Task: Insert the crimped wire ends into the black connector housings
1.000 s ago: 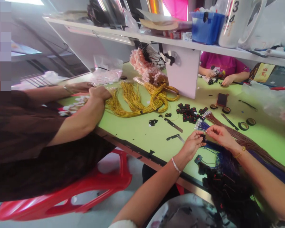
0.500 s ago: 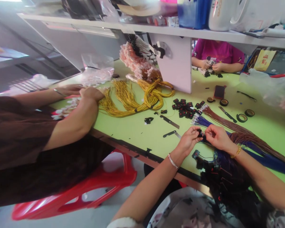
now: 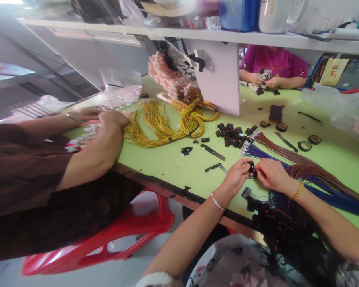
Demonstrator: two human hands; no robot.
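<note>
My left hand (image 3: 237,174) pinches a small black connector housing (image 3: 251,166) between thumb and fingers, just above the table. Right up against the housing, my right hand (image 3: 272,175) is closed with its fingertips pressed together; what they hold is too small to make out. Beyond my hands lie blue wires (image 3: 261,153) and brown wires (image 3: 279,150), both with silvery terminal ends. A pile of loose black housings (image 3: 231,134) is near those ends. Below my right wrist, a dark heap of wired housings (image 3: 283,223) hangs over the table edge.
Two knives (image 3: 213,152) (image 3: 213,167) lie left of my hands; another knife (image 3: 286,142) and tape rolls (image 3: 304,146) lie to the right. Yellow wire bundles (image 3: 155,123) stretch toward a co-worker's arms (image 3: 98,147). Another person (image 3: 272,65) works opposite. A shelf (image 3: 179,35) spans above.
My right hand has turned and closed in on the housing, its fingertips now against it. My left hand stays almost in place. The whole view has shifted slightly.
</note>
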